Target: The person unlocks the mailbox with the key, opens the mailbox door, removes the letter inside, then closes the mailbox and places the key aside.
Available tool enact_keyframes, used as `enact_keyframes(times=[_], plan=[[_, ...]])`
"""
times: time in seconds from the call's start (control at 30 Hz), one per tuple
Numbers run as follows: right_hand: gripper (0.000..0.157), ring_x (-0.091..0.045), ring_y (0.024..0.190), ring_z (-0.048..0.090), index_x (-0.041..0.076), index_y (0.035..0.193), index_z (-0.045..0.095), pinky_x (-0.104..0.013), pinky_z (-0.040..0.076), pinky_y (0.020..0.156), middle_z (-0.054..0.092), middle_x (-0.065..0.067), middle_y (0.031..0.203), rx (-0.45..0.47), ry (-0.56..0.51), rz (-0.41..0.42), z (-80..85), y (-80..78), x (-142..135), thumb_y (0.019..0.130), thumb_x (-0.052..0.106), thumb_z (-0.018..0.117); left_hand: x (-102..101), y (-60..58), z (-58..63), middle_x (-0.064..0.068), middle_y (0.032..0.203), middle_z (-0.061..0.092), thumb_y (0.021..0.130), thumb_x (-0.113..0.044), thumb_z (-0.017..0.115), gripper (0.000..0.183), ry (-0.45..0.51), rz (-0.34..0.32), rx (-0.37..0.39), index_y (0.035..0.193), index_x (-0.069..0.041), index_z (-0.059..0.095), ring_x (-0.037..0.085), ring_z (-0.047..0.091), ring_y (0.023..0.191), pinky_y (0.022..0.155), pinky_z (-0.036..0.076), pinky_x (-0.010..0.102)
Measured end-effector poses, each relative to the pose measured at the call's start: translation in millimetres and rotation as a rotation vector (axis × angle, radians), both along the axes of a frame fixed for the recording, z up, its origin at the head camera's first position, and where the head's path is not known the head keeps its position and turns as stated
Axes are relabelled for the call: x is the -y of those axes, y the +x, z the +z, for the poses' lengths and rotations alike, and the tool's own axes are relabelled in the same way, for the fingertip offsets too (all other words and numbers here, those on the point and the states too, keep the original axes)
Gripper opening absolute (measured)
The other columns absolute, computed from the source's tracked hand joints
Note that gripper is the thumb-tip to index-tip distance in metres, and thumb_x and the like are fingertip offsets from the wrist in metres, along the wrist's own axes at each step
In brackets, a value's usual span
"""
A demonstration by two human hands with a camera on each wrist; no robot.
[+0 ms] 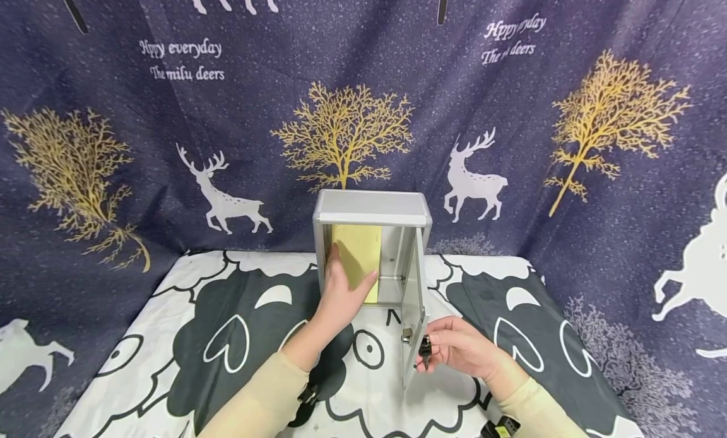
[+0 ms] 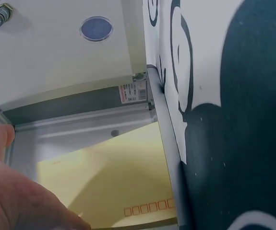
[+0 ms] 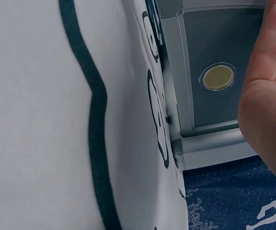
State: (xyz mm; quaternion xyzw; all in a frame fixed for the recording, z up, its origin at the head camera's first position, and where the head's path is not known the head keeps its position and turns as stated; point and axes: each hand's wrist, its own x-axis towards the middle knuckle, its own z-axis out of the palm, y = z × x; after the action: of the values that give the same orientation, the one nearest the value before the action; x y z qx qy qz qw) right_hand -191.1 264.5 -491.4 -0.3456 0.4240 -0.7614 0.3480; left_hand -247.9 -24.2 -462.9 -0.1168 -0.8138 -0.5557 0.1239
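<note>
Currently has the left hand [image 1: 342, 290] inside the metal box [image 1: 372, 202], relaxed, with straight fingers and spread thumb at the edge of the yellow envelope [image 1: 360, 248]. Has the envelope upright in the box, just beyond those fingers and toward their right. Pinches the black keys [image 1: 425, 349] with the right hand [image 1: 454, 346], with the swung-out door [image 1: 414, 286] just left of it. Has patterned cloth [image 1: 369, 394] below both hands.
</note>
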Motion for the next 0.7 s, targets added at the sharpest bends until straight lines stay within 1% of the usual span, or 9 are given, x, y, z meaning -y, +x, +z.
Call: enact_keyframes(times=[0.13,0.23,0.3,0.43,0.63,0.7], plan=[[0.050,-0.021,0.108,0.082,0.003,0.130,0.078,-0.029,0.065,0.090,0.083,-0.012,0.117,0.002,-0.003,0.008,-1.0,-0.7,0,0.115,-0.004,0.030,-7,-7.7,-5.5,0.038,0.178,0.011,0.100,-0.043,0.080,0.120,0.026,0.031,-0.015,0.175,0.007,0.002,0.052,0.017,0.166,0.132,0.026,0.065],[0.050,-0.021,0.108,0.082,0.001,0.129,0.078,-0.029,0.066,0.090,0.083,-0.013,0.117,0.010,-0.001,0.008,-0.9,-1.0,0,0.114,-0.004,0.030,-10,-14.6,-7.2,0.040,0.177,0.012,0.098,-0.041,0.082,0.121,0.051,0.050,-0.037,0.175,0.008,0.002,0.054,0.019,0.165,0.130,0.028,0.067],[0.049,-0.021,0.107,0.082,0.001,0.128,0.078,-0.029,0.066,0.089,0.083,-0.013,0.116,0.009,0.005,0.001,-0.4,-0.6,1,0.113,-0.005,0.031,-12,-18.5,-7.1,0.040,0.177,0.013,0.098,-0.042,0.082,0.122,0.052,0.062,-0.021,0.175,0.007,0.001,0.053,0.020,0.165,0.130,0.029,0.067],[0.049,-0.021,0.106,0.082,0.002,0.126,0.078,-0.028,0.065,0.089,0.084,-0.012,0.115,0.008,0.011,-0.009,-0.2,0.2,1,0.113,-0.004,0.031,-13,-22.0,-7.6,0.041,0.175,0.017,0.098,-0.044,0.082,0.122,0.036,0.097,0.020,0.175,0.005,0.001,0.055,0.023,0.163,0.128,0.033,0.067],[0.048,-0.021,0.107,0.082,0.004,0.126,0.078,-0.028,0.065,0.089,0.083,-0.011,0.116,-0.001,0.007,-0.009,-2.7,-0.3,1,0.115,-0.001,0.032,-16,-24.4,-12.0,0.040,0.174,0.022,0.098,-0.042,0.084,0.120,0.037,0.146,0.019,0.175,0.004,0.005,0.058,0.029,0.160,0.126,0.035,0.068],[0.048,-0.021,0.107,0.082,0.004,0.126,0.078,-0.028,0.065,0.089,0.083,-0.011,0.116,-0.004,0.013,-0.011,-2.3,-0.1,1,0.115,-0.002,0.032,-16,-26.0,-12.9,0.039,0.174,0.023,0.098,-0.044,0.084,0.120,0.052,0.150,0.037,0.176,0.003,0.005,0.058,0.030,0.159,0.126,0.036,0.068]])
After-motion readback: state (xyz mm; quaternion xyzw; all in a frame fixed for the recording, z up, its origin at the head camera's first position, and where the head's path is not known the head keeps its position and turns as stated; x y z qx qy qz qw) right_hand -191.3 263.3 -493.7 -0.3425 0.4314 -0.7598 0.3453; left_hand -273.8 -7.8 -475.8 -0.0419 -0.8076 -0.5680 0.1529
